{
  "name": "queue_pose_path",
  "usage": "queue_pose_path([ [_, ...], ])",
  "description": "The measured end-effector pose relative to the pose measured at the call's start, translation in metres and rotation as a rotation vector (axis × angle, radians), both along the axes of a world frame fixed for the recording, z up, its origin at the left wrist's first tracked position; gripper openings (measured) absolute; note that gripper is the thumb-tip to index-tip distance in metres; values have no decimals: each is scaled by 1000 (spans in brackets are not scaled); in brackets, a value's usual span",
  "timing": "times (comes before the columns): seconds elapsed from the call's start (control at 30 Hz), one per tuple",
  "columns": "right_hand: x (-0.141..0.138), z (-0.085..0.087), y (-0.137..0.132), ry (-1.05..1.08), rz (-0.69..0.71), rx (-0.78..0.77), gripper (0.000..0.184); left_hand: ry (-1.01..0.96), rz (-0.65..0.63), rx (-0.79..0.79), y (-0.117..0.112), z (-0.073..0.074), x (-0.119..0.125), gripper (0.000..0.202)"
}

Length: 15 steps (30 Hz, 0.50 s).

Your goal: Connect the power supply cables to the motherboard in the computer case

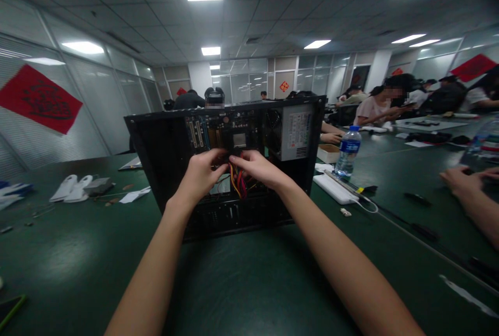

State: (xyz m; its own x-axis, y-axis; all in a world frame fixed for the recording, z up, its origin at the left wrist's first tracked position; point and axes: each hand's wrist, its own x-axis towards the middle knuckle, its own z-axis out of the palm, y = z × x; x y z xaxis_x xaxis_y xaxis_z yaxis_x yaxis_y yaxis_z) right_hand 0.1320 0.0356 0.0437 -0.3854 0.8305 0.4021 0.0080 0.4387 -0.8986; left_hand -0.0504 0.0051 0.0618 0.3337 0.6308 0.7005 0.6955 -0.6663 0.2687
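Observation:
An open black computer case (156, 154) stands upright on the green table (230, 279) in front of me. Inside it are a motherboard (249, 124) at the top and a silver power supply (295, 136) at the upper right. A bundle of red, yellow and black cables (238, 182) hangs in the middle. My right hand (257, 166) is closed on the top of this bundle. Beside it, my left hand (206, 170) has thumb and fingers bent together at the cables; what lies between its fingertips is hidden.
Right of the case stand a water bottle (348, 153), a white power strip (334, 189) and a small cardboard box (328, 153). Another person's hands (465, 185) are at the right edge. White objects (72, 188) and paper (134, 194) lie left. Several people sit farther back.

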Motion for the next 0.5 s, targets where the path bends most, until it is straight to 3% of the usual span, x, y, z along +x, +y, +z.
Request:
queue_pose_path([
  [0.3,-4,0,5,108,-72,98,30,-75,87,-19,-4,-2,13,26],
  [0.5,-4,-6,14,283,-220,-29,36,-118,-22,-337,-3,-8,27,37],
])
